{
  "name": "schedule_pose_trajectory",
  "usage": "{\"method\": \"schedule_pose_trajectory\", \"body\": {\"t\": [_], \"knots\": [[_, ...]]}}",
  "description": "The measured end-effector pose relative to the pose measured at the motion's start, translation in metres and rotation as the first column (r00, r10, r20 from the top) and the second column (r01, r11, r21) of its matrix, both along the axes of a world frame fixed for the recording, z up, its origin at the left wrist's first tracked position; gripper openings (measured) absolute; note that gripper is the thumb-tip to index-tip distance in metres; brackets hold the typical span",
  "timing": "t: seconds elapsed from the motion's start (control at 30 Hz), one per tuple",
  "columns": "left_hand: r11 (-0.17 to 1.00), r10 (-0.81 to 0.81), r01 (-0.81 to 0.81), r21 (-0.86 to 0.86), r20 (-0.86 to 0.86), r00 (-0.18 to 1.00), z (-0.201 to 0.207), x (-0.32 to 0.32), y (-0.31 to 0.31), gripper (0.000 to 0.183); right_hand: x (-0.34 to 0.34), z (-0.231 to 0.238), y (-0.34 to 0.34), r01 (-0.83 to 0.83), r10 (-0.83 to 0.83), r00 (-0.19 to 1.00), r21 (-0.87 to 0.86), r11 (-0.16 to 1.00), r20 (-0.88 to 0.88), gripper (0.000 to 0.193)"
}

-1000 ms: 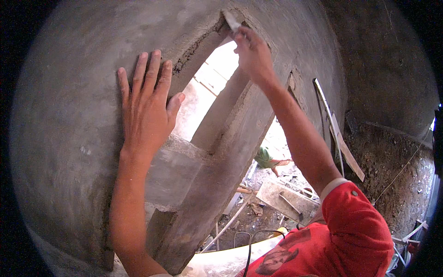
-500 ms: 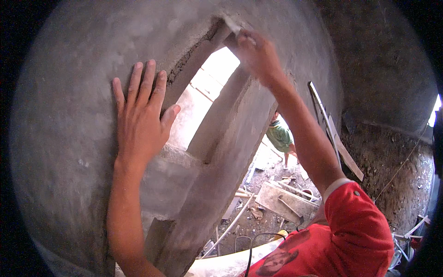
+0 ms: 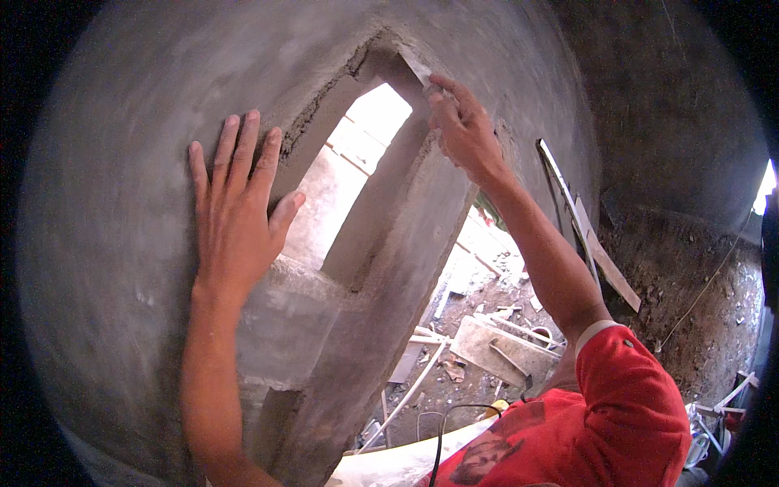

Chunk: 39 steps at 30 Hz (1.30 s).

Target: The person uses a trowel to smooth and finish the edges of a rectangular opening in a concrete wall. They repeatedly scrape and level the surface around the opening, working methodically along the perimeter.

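Observation:
My left hand [image 3: 235,207] lies flat against the grey plastered wall [image 3: 122,211], its fingers spread, just left of a narrow opening [image 3: 345,187] with bright light behind it. My right hand [image 3: 464,134] is closed around the handle of a putty knife [image 3: 415,68], most of the handle hidden by the fingers. The thin metal blade touches the plaster at the upper right edge of the opening, close to its top corner. Rough, crumbly mortar [image 3: 320,105] runs along the opening's upper left edge, beside my left fingertips.
Two long, narrow strips [image 3: 578,213] lean on the wall right of my right forearm. Below, through a larger gap, boards [image 3: 495,353], a pale pole [image 3: 410,394] and rubble cover the ground. A dark cable [image 3: 445,426] hangs before my red shirt. A recess [image 3: 280,406] sits lower in the wall.
My right hand has moved slightly down and right with the putty knife, away from the top corner. My left hand has shifted slightly left. The person in green beyond the gap is now mostly hidden.

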<state>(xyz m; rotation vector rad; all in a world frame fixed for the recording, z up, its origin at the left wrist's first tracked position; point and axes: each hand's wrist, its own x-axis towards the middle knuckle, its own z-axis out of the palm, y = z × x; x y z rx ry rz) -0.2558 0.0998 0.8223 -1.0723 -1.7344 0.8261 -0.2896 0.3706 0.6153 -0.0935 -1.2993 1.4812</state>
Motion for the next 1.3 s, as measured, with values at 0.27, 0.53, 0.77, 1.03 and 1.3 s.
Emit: {"method": "schedule_pose_trajectory", "body": {"t": [0.27, 0.53, 0.77, 1.03, 1.3], "knots": [[0.999, -0.013, 0.014, -0.043, 0.013, 1.0, 0.012, -0.011, 0.022, 0.074, -0.026, -0.042, 0.05, 0.134, -0.142, 0.99, 0.265, 0.955, 0.012, 0.043], [0.996, -0.084, 0.08, -0.048, -0.102, 0.991, 0.05, -0.026, 0.055, 0.066, -0.044, -0.042, 0.109, 0.165, -0.194, 0.981, 0.508, 0.845, 0.005, 0.04], [0.997, -0.073, 0.066, -0.047, -0.155, 0.985, 0.062, -0.036, 0.066, 0.061, -0.068, -0.048, 0.144, 0.198, -0.188, 0.979, 0.609, 0.768, -0.081, 0.04], [0.999, -0.031, 0.027, -0.032, -0.152, 0.988, 0.064, -0.036, 0.072, 0.059, -0.062, -0.036, 0.151, 0.088, -0.089, 0.996, 0.616, 0.783, -0.029, 0.04], [0.999, -0.041, 0.036, -0.038, -0.142, 0.989, 0.064, -0.037, 0.071, 0.059, -0.064, -0.035, 0.152, 0.167, -0.171, 0.984, 0.628, 0.76, -0.054, 0.039]]}}
